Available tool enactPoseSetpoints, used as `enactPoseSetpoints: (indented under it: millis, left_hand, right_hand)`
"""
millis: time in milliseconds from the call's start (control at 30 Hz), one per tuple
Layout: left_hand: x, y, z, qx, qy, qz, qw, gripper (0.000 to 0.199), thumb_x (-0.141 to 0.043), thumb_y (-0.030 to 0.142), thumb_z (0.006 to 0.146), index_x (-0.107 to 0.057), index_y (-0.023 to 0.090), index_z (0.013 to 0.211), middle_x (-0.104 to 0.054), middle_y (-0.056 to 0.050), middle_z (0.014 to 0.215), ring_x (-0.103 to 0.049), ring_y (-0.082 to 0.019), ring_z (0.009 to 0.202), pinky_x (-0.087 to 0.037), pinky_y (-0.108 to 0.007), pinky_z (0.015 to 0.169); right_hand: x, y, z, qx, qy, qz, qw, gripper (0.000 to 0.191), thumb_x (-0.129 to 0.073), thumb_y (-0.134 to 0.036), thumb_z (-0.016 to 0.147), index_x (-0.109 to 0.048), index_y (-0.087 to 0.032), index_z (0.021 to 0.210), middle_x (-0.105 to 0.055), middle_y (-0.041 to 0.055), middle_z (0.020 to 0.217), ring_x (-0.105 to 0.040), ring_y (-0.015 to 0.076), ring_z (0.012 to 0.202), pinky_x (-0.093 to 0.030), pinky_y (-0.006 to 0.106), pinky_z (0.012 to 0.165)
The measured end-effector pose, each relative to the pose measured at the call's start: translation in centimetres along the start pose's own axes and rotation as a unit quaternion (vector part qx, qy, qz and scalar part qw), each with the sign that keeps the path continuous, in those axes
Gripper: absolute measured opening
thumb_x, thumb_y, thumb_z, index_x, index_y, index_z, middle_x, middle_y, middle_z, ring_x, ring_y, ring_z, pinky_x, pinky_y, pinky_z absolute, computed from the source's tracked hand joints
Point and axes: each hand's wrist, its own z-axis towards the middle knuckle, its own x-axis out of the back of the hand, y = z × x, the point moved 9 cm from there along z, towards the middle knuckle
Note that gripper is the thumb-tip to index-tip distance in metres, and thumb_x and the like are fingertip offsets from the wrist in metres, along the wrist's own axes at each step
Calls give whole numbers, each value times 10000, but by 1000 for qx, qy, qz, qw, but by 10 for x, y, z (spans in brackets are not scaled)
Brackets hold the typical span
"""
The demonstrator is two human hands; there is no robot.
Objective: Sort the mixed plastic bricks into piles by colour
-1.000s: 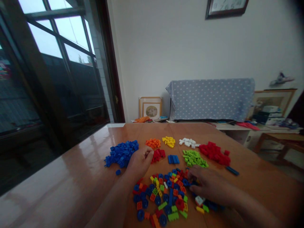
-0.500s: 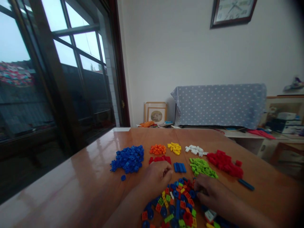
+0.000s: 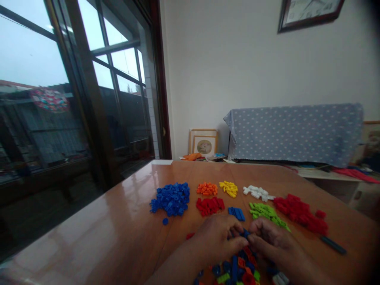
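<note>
Just above a mixed heap of plastic building bricks, my two hands come together. A small blue building brick sits between their fingertips. My left hand pinches it from the left, thumb and fingers closed. From the right, my right hand closes thumb and curled fingers on the same piece. Its exact shape is partly covered by the fingers. Much of the mixed heap is hidden under my hands and forearms. Right behind my hands lie several blue bars side by side.
Sorted piles lie across the wooden table: blue bricks, orange, yellow, white, lime green, small red and larger red. A dark bar lies at right, a lone blue piece at left.
My hands were apart, the left one over the red pieces and the right one in the mixed heap. Now they meet at a blue brick. The view has shifted slightly left.
</note>
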Motion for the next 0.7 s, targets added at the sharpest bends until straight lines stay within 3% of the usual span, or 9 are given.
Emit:
enactPoseSetpoints:
  millis: [167, 267, 367, 500, 600, 700]
  left_hand:
    - [-11, -17, 2, 24, -12, -79, 996, 242, -627, 344, 832, -689, 165, 982, -668, -24, 812, -598, -127, 727, -415, -197, 600]
    - [3, -32, 8, 54, 32, -123, 990, 221, -624, 309, 812, -677, 144, 949, -654, -20, 779, -576, -117, 684, -403, -196, 580]
    - [47, -51, 9, 85, 149, -136, 976, 210, -632, 299, 785, -664, 130, 906, -621, -3, 726, -538, -104, 641, -385, -199, 574]
    - [114, -86, -7, 138, 297, -152, 932, 266, -652, 352, 750, -659, 125, 889, -621, -1, 672, -532, -108, 593, -379, -206, 549]
    - [155, -115, -31, 191, 410, -151, 879, 257, -632, 346, 743, -657, 133, 883, -646, -13, 693, -528, -106, 559, -382, -207, 521]
    - [176, -142, -55, 247, 486, -158, 823, 237, -600, 298, 745, -649, 132, 907, -652, -18, 708, -511, -103, 532, -376, -202, 487]
  right_hand:
    - [-2, -2, -2, 21, -16, -10, 1000, 341, -556, -530, 905, -555, -199, 821, -510, -21, 702, -480, 129, 643, -386, 236, 574]
    - [3, -1, -2, 22, -10, -48, 999, 341, -511, -522, 934, -596, -201, 858, -532, -12, 727, -498, 135, 657, -398, 238, 581]
    - [15, -1, -1, 23, 18, -102, 994, 353, -476, -520, 951, -615, -206, 868, -568, 2, 752, -535, 150, 694, -424, 247, 614]
    - [31, -2, -1, 23, 77, -120, 989, 368, -476, -529, 943, -631, -209, 849, -582, 9, 740, -553, 161, 700, -452, 248, 624]
    - [35, 2, -2, 6, 93, -93, 991, 359, -496, -542, 926, -644, -221, 864, -597, 12, 764, -578, 170, 723, -470, 241, 616]
    - [38, 7, -1, -14, 90, -65, 994, 360, -493, -562, 919, -629, -231, 887, -600, 13, 797, -587, 178, 748, -491, 244, 638]
